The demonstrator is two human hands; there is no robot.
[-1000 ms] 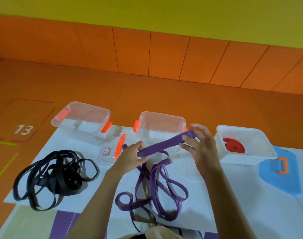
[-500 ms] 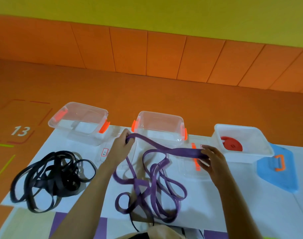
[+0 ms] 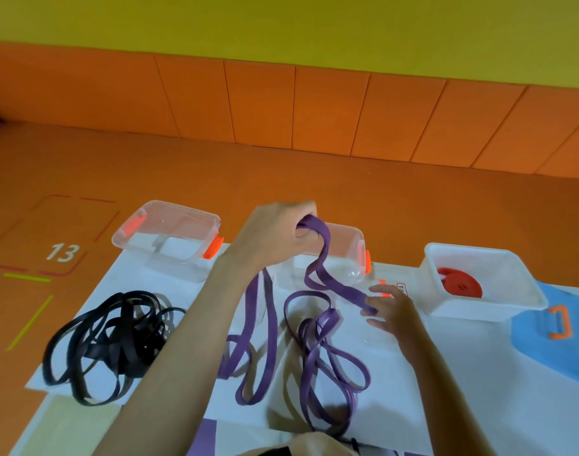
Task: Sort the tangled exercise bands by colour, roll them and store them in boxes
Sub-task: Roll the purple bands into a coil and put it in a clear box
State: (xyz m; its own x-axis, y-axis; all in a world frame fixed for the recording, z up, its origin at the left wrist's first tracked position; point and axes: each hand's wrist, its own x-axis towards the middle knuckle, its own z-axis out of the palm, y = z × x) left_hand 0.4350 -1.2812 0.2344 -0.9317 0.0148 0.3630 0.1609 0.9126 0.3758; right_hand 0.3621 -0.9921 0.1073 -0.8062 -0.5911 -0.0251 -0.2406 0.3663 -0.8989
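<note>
The purple band (image 3: 325,245) looks limp, light and stretchy; your left hand (image 3: 275,238) grips its raised loop, your right hand (image 3: 395,312) pinches a flat strand

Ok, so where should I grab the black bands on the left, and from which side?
I'd pinch one outer loop on the left edge of the black bands, coming from above and the left. Those loops lie flat and apart, while the middle is a dense overlapping knot.
</note>
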